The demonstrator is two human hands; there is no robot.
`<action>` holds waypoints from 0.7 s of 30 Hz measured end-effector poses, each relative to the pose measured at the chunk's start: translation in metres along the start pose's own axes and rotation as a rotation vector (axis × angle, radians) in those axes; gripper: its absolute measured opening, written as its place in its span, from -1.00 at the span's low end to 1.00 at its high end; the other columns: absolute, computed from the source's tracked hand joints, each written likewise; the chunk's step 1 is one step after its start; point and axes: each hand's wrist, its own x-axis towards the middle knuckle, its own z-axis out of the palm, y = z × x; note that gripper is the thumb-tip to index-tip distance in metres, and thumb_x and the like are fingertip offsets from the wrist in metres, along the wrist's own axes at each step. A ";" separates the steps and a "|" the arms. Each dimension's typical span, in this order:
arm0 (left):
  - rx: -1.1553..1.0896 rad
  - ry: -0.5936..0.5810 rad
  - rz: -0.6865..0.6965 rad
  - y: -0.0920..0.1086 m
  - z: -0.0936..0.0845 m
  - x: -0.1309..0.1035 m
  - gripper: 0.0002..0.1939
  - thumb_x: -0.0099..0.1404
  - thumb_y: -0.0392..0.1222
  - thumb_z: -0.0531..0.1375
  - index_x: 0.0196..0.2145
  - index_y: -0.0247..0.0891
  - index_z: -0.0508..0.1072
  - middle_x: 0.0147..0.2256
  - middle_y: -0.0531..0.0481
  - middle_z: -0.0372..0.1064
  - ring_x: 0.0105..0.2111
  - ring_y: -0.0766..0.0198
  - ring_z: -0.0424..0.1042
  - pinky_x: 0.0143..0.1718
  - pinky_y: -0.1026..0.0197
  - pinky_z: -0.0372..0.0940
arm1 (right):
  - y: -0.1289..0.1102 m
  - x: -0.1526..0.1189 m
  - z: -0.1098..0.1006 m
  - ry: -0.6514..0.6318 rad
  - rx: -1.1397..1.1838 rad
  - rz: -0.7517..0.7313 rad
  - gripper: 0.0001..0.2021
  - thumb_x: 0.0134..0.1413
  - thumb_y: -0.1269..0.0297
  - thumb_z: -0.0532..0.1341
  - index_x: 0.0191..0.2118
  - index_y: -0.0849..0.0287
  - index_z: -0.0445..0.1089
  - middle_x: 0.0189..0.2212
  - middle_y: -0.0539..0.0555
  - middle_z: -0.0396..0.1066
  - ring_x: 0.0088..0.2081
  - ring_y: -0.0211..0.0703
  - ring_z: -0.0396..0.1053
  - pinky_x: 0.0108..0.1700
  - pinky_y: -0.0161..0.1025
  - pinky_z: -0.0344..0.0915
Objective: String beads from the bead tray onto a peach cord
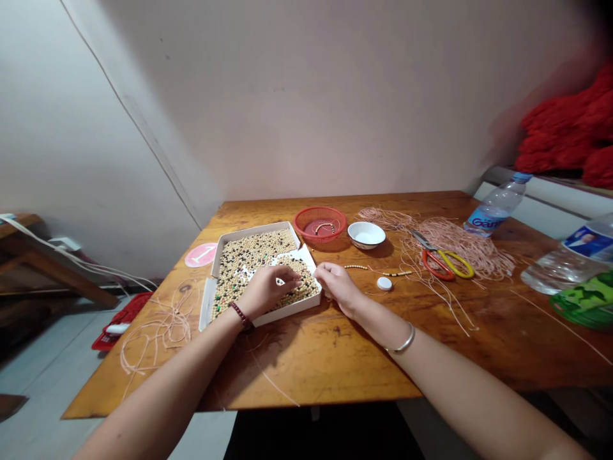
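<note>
Over the right part of a white cardboard box (209, 300) is my left hand (268, 287), its thumb and fingertips pinched together; whatever they hold is too small to make out. The box is full of small cream beads (261, 246) mixed with black, brown and a few green ones. Just outside the box's right edge, my right hand (338, 284) is closed with fingers pressed together, and what lies in them is hidden. Short rows of strung beads (397, 274) lie on the table to the right of it, near a white round cap (384, 283).
Behind the box stand a red basket (320, 209) with a beaded string inside and a white bowl (366, 231). Scissors (443, 259) rest by a heap of pink cords (450, 239). Bottles (493, 207) stand at right. Loose cords (158, 335) and a pink disc (201, 255) lie left.
</note>
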 end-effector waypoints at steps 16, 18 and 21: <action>-0.039 0.023 0.074 -0.004 0.004 0.000 -0.79 0.15 -0.05 0.28 -0.42 -0.26 0.52 -0.44 0.03 0.50 -0.47 0.36 0.42 -0.45 0.36 0.24 | 0.012 0.007 -0.002 0.031 -0.211 -0.247 -0.70 -0.20 0.15 0.24 -0.64 0.15 0.11 -0.70 -0.15 0.03 -0.61 -0.38 -0.02 -0.55 -0.36 -0.08; -0.044 0.013 0.092 -0.002 0.004 0.000 -0.80 0.14 -0.06 0.29 -0.42 -0.26 0.52 -0.44 0.04 0.50 -0.47 0.36 0.42 -0.45 0.37 0.23 | 0.012 0.008 -0.002 0.055 -0.243 -0.293 -0.69 -0.19 0.15 0.23 -0.65 0.15 0.09 -0.69 -0.14 0.03 -0.60 -0.36 -0.01 -0.53 -0.35 -0.06; -0.036 0.005 0.111 -0.001 0.003 0.000 -0.83 0.14 -0.09 0.29 -0.42 -0.25 0.52 -0.43 0.05 0.51 -0.48 0.38 0.40 -0.43 0.37 0.23 | 0.012 0.009 -0.004 0.071 -0.284 -0.340 -0.69 -0.16 0.15 0.22 -0.64 0.14 0.08 -0.68 -0.13 0.03 -0.58 -0.35 -0.01 -0.51 -0.35 -0.05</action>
